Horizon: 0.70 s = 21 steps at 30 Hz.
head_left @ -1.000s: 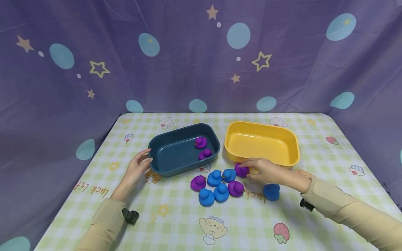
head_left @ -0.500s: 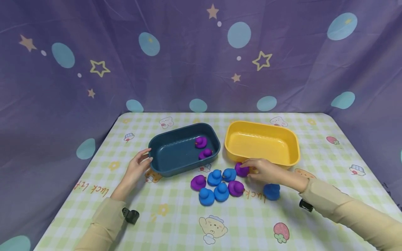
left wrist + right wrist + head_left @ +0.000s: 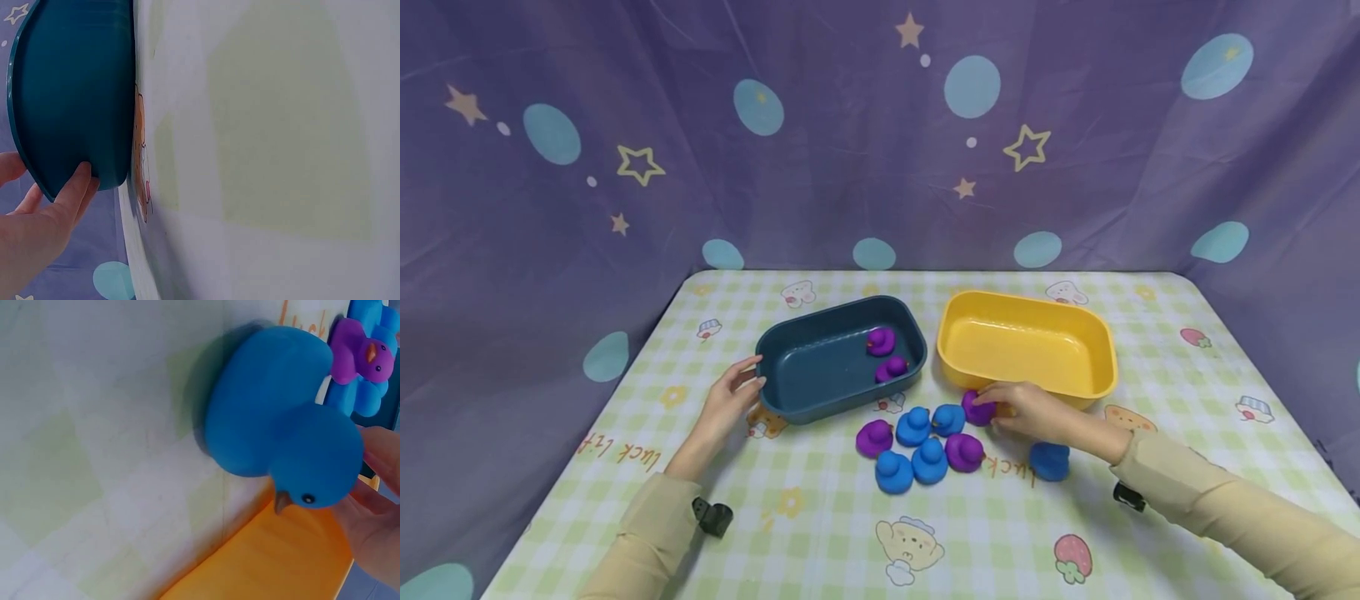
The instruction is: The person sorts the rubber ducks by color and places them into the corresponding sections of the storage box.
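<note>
My left hand (image 3: 733, 400) touches the end of a dark teal bin (image 3: 838, 410) with extended fingers; in the left wrist view its fingertips (image 3: 81, 172) lie against the outer wall and rim. A purple toy duck (image 3: 975, 408) sits before the yellow bin (image 3: 1030, 379), pinched between the thumb and fingers of my right hand (image 3: 1030, 410). Beside that hand is a lone blue duck (image 3: 1049, 461), which looms large in the right wrist view and hides part of the hand. Two purple ducks (image 3: 881, 341) lie at the right end inside the teal bin.
Left of the right hand, several blue ducks (image 3: 929, 461) and two more purple ducks (image 3: 965, 452) cluster closely on the checkered tablecloth (image 3: 820, 542). Both bins stand side by side towards the back, with a purple patterned curtain (image 3: 850, 167) behind the table.
Almost nothing moves. The right wrist shifts very slightly left while its fingers stay at the same purple duck; the left hand and both bins keep their places.
</note>
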### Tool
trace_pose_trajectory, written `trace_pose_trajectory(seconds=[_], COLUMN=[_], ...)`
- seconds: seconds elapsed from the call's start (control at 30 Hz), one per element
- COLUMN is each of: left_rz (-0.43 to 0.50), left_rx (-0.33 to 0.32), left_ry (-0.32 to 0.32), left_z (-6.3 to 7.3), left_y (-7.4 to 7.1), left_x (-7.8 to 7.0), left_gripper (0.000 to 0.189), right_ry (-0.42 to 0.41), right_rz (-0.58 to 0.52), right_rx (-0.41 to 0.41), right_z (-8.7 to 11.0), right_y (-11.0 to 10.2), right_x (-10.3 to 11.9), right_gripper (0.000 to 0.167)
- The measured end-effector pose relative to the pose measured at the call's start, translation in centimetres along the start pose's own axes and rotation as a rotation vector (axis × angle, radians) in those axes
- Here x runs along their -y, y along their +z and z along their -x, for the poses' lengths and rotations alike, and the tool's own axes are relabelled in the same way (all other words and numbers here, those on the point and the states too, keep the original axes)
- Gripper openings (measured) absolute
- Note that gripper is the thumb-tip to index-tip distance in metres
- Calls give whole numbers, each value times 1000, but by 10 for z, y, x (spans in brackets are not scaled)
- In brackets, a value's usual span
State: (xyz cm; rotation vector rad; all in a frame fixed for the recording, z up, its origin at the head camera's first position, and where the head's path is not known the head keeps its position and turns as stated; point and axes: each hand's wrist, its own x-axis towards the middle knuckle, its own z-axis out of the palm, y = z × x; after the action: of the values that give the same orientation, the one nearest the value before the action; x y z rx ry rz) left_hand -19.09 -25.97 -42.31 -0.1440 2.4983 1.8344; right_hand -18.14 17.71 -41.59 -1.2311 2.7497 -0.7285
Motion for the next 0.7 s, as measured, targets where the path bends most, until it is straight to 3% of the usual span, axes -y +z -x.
trace_pose_trajectory(seconds=[0.23, 0.37, 0.7], left_rz=[-4, -35, -11], left_rx=[3, -2, -14], left_ry=[49, 38, -3], left_z=[0, 0, 0], left_y=[-1, 0, 1], left_x=[3, 3, 1], left_gripper=[52, 52, 48], right_ry=[-3, -8, -32], right_rz=[20, 38, 56], right_rx=[-33, -52, -65], right_z=[1, 1, 3], right_y=[6, 8, 8], right_x=[-1, -2, -3], right_gripper=[29, 29, 29])
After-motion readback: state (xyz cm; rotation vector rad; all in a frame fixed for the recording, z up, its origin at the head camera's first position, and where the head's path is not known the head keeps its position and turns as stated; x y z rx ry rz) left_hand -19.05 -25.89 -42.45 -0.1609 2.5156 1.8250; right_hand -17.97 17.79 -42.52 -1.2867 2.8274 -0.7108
